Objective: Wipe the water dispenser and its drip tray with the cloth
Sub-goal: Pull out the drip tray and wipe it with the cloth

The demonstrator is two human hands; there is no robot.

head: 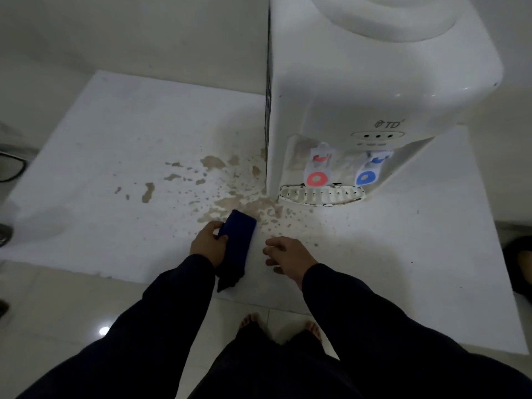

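Observation:
A white water dispenser (374, 90) stands on a white counter (115, 156), with a red tap (318, 169) and a blue tap (368, 171) over its slotted drip tray (321, 195). My left hand (208, 243) grips a folded dark blue cloth (237, 240), whose far end lies on the counter just left of and in front of the tray. My right hand (288, 254) hovers to the right of the cloth, fingers loosely apart and holding nothing. Brown stains (230, 182) spatter the counter to the left of the dispenser's base.
The counter's front edge runs just below my hands, with tiled floor (72, 306) and my bare feet (280, 326) beneath. A wall (129, 30) closes the back. Dark objects (10, 165) sit at the far left edge and another at the right edge.

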